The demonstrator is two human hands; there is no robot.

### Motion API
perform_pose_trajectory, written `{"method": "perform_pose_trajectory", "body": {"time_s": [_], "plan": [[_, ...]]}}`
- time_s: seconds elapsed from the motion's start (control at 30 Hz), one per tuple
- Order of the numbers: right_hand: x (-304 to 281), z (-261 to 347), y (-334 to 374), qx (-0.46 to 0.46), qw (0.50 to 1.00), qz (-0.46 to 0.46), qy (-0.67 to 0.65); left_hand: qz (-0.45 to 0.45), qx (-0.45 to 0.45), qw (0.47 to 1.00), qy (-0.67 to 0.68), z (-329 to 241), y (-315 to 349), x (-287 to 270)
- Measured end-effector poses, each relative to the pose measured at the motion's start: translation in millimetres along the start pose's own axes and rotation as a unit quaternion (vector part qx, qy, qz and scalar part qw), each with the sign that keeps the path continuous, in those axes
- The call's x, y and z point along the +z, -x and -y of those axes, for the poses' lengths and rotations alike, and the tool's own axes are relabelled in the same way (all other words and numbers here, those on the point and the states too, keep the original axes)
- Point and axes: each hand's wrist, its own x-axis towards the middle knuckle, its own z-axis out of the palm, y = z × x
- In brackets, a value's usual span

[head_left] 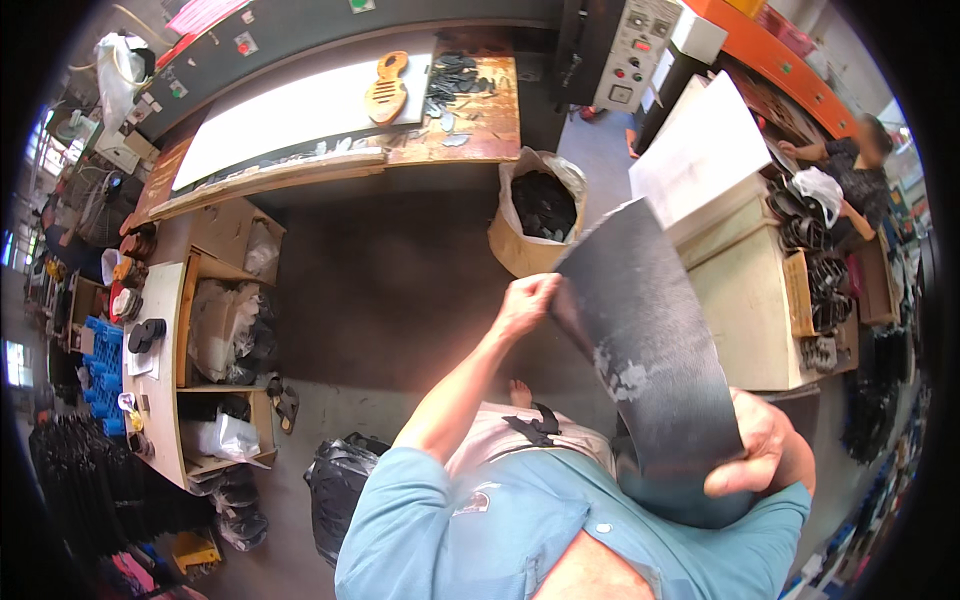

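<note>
A wide strip of black, leather-like sheet (665,335) with pale scuffs near its middle bends across the front of my body. At its far left edge, my left hand (530,303) is closed on it with the thumb and fingers pinching. My right hand (752,448) grips the near right end, the thumb lying over the surface and the other fingers hidden behind. The sheet is held up in the air, and its lower part curls out of sight near my right side.
Ahead stands a bench with a white board (300,110), a wooden sole-shaped template (388,90) and black scraps (460,80). A lined bin (510,235) of dark scraps stands beyond my left hand. Shelves (185,350) are at left, a pale cabinet (740,300) at right. Another person (850,165) works far right.
</note>
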Motion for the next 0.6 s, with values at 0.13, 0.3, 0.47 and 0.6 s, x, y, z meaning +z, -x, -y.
{"method": "perform_pose_trajectory", "body": {"time_s": [0.13, 0.3, 0.47, 0.6], "plan": [[-48, 12, -39, 0.108, 0.980, 0.010, 0.166, -0.234, 0.110, 0.966, 0.013, -23, 27, -89], [-62, -2, -118, 0.169, 0.904, 0.105, 0.377, -0.346, 0.160, 0.916, -0.127, -109, 35, -216], [-88, -17, -252, 0.184, 0.827, 0.113, 0.519, -0.333, 0.221, 0.881, -0.255, -217, 37, -370], [-102, -8, -377, 0.153, 0.808, -0.070, 0.565, -0.230, 0.206, 0.938, -0.158, -279, 47, -512]]}}
